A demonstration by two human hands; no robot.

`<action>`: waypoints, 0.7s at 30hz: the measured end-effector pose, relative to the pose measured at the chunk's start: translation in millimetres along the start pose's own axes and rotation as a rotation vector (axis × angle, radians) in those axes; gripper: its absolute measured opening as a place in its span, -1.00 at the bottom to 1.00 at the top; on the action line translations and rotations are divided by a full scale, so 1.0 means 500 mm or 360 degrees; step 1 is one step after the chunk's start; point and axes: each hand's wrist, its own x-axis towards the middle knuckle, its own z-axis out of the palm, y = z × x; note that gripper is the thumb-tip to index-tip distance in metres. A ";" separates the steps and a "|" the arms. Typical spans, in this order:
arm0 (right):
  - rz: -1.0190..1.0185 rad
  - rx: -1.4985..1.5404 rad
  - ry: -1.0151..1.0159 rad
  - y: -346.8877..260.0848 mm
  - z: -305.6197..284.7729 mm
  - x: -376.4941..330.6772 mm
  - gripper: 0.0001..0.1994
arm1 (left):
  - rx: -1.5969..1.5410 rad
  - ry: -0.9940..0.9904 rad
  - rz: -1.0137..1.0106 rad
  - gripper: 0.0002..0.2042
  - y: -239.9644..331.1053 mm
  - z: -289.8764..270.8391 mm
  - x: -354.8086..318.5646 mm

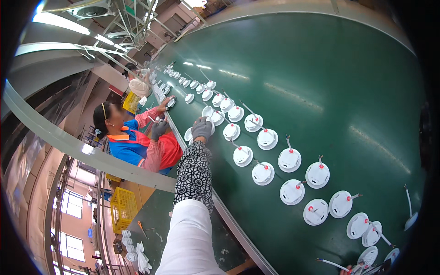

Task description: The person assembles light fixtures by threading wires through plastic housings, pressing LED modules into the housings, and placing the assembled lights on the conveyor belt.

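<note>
Stretching out from the lower edge along a wide green belt (321, 82): the left hand (201, 128), grey-gloved, patterned sleeve over a white one, resting at the belt's near edge. Fingers curled down over a white disc (188, 134), touching it; whether clenched on it, cannot tell. Right hand (349, 269) barely in view at the bottom edge, beside a white wire (331, 263) and some discs; state of that grip cannot be told either.

Running up the belt in two loose rows: round white lamp housings (289, 159), each with a red dot and a short wire, well spaced nearby, crowded toward the far end. Glare streaks across the green surface.

Left of the belt: a co-worker (137, 142) in blue and orange, grey glove (159, 128) raised near the belt edge. Below, a lower desk (156, 215) with a yellow crate (123, 207), orange-handled tool (141, 228) and stacked white parts (128, 245). Overhead, strip lights (59, 23), metal framing and windows at the lower left.
</note>
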 end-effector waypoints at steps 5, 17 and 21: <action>-0.0128 0.0119 -0.0174 -0.018 0.105 -0.006 -0.79 | 0.0003 0.0029 0.0045 -0.51 -0.017 -0.028 -0.061; -0.0050 -0.0380 0.0674 0.024 0.037 -0.075 -0.77 | 0.0121 -0.0556 0.0307 -0.64 0.116 -0.195 -0.446; -0.0076 -0.0358 0.0585 0.023 0.039 -0.064 -0.78 | 0.0033 -0.0603 0.0389 -0.56 0.138 -0.232 -0.588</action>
